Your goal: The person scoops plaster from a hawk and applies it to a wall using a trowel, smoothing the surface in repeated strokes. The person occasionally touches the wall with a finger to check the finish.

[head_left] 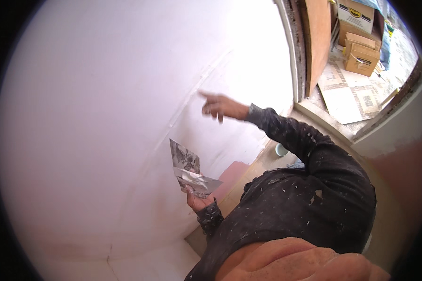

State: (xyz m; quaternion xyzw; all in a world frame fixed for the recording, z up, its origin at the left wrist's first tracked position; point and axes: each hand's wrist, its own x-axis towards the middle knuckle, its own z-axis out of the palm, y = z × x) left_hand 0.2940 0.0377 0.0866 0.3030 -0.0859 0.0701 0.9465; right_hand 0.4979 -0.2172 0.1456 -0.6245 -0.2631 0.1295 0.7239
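Observation:
My left hand (199, 201) is closed around two broad filling knives, held low in front of the wall. The upper filling knife (184, 156) has a grey, smeared metal blade. Across it lies the lower filling knife (202, 187), with a lump of white filler (191, 178) on it. Their handles are hidden. My right hand (219, 106) is stretched toward the white wall (94, 117), index finger out and the other fingers loosely bent, with nothing in it. Near its fingertip runs a pale raised seam (187, 103); whether the finger touches it I cannot tell.
A doorway with a bare frame (293, 51) and a wooden door (318, 37) is at upper right. Cardboard boxes (362, 58) stand on the tiled floor beyond. A small pale bucket (281, 150) sits by the wall's foot, close to my right arm. A pinkish patch (233, 173) marks the lower wall.

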